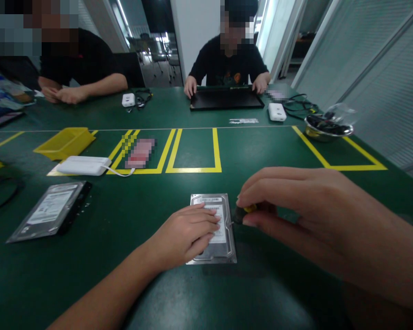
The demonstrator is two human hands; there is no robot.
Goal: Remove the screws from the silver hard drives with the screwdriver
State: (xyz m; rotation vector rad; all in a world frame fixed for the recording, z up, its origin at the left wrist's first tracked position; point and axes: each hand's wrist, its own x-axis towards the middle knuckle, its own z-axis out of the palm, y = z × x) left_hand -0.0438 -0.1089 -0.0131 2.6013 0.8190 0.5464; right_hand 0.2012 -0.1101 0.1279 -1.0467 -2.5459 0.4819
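A silver hard drive with a white label lies on the green table in front of me. My left hand rests flat on top of it, fingers stretched out and covering part of the label. At the drive's right edge, my right hand pinches a short screwdriver with a black and yellow handle. Its thin metal tip reaches the drive's side; whether it sits in a screw is too small to tell. Fingers hide much of the handle.
A second hard drive lies at the left, beside a white power bank and a yellow bin. A metal bowl stands at the right. Across the table, a person holds a black panel; another person sits at the left.
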